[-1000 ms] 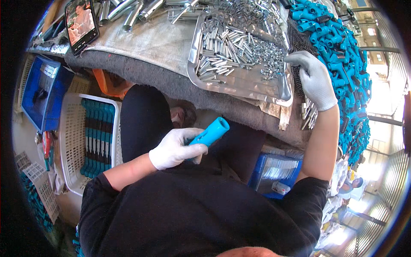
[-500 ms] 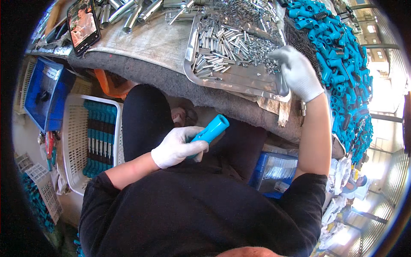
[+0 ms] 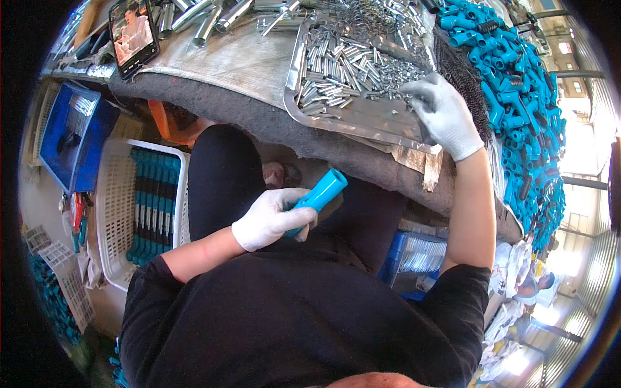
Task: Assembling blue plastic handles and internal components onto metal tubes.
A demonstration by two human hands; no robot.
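Observation:
My left hand, in a white glove, is closed around a turquoise tubular handle above my lap. Its hollow round end points up and away to the right. My right hand, gloved too, reaches over the right part of a metal tray. Its thumb and forefinger are apart, close to a heap of tiny metal parts; the other fingertips are partly hidden. Left of that heap in the tray lie many short silver pins, and springs fill its far side.
Turquoise handles are piled at the right. A phone stands at the far left, near metal tubes. Below the bench edge are a white basket of finished-looking tools, a blue crate and another blue bin.
My right hand has shifted slightly left and down over the small parts in the tray. The left hand keeps its hold on the handle. The view has shifted a little.

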